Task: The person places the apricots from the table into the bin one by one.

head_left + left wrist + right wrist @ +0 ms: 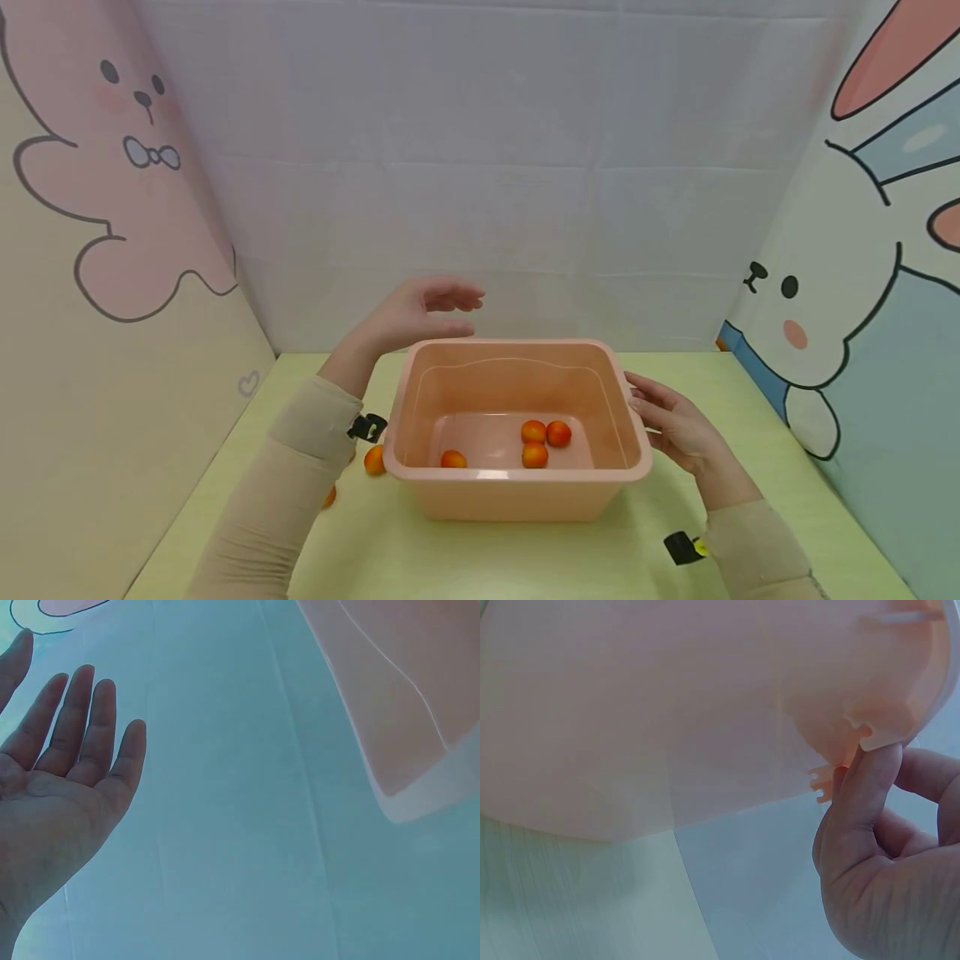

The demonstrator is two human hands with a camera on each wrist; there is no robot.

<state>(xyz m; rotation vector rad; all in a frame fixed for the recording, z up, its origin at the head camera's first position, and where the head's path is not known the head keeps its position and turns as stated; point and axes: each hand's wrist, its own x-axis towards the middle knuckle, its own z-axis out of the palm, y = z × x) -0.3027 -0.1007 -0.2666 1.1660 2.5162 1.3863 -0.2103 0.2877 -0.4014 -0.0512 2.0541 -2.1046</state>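
A peach-coloured plastic basin (517,475) stands in the middle of the table, with several small orange fruits (534,455) on its floor, most of them grouped right of centre. My left hand (427,312) is raised behind the basin's back left corner, fingers loosely extended and thumb apart; the left wrist view shows its palm (60,802) bare, with nothing held. At the basin's right side, my right hand (678,421) grips the rim. In the right wrist view its bent fingers (866,787) reach up under the rim, beside small notched clips (821,784).
More orange fruits (375,460) lie on the light green table (517,558) left of the basin, partly hidden by my left sleeve (277,483). A white back wall (487,183) and side panels printed with cartoon animals (847,275) enclose the table.
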